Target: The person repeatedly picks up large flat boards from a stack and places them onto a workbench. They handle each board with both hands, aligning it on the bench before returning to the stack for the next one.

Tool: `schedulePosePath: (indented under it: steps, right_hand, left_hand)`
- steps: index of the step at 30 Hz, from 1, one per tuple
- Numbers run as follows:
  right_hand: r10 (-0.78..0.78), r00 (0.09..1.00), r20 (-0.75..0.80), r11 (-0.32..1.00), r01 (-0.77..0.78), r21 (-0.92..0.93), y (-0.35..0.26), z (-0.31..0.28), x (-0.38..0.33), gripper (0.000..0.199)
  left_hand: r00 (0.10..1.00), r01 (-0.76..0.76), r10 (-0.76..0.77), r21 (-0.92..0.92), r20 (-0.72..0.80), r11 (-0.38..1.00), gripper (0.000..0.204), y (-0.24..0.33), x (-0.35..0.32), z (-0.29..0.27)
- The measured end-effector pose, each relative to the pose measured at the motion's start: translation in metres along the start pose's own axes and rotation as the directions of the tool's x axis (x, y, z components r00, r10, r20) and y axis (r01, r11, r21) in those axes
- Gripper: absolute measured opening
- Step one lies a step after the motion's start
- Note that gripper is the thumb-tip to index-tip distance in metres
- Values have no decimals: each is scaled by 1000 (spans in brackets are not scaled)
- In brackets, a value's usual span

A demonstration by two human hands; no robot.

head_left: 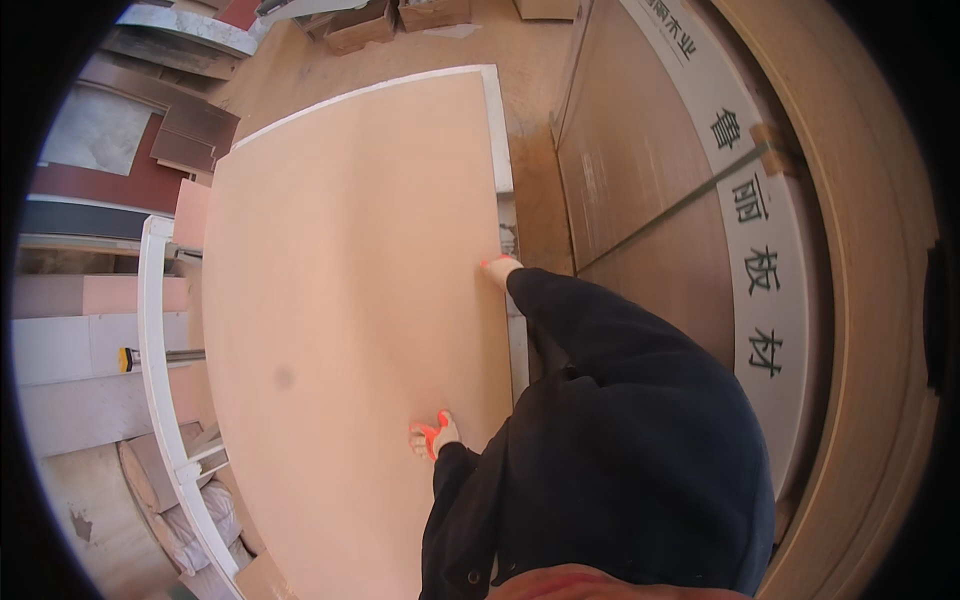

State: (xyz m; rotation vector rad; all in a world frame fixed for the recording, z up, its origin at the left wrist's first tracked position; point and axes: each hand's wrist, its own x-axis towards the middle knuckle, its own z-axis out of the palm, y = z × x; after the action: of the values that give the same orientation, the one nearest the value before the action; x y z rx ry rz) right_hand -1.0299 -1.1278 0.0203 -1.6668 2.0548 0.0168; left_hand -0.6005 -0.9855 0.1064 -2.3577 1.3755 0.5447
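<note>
A large pale wooden board (340, 300) lies flat on a white-framed table (155, 330), filling the middle of the view. My left hand (433, 436), in an orange-and-white glove, rests flat on the board's near right part. My right hand (500, 268), also gloved, grips the board's right edge further away. Both arms wear dark sleeves.
A tall stack of brown boards (640, 170) with a printed white band and a strap stands to the right. A dusty floor strip (540, 210) runs between it and the table. Offcuts and dark panels (180, 140) lie at the left, boxes (360, 25) at the back.
</note>
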Motion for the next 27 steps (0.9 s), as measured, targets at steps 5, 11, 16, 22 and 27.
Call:
schedulePosePath:
  steps: [5, 11, 16, 22, 27]
  right_hand:
    - [229, 804, 548, 397, -591, 702, 17, -66, -14, 61]
    - [-57, 576, 815, 156, -802, 577, 114, -143, 39, 49]
    - [529, 848, 7, 444, -284, 850, 194, -208, 195, 31]
    - [452, 853, 259, 60, -319, 946, 206, -228, 302, 35]
    - [97, 851, 516, -255, -480, 839, 215, -248, 313, 52]
  left_hand:
    - [995, 70, -70, -4, 67, 998, 129, 6, -12, -4]
    - [840, 522, -472, -161, 268, 838, 117, 47, -26, -11]
    - [724, 690, -366, -602, 585, 402, 114, 152, -71, 19]
    - [603, 685, -62, -557, 795, -469, 111, 236, -134, 51]
    - [579, 487, 200, -138, 791, -863, 109, 289, -126, 76]
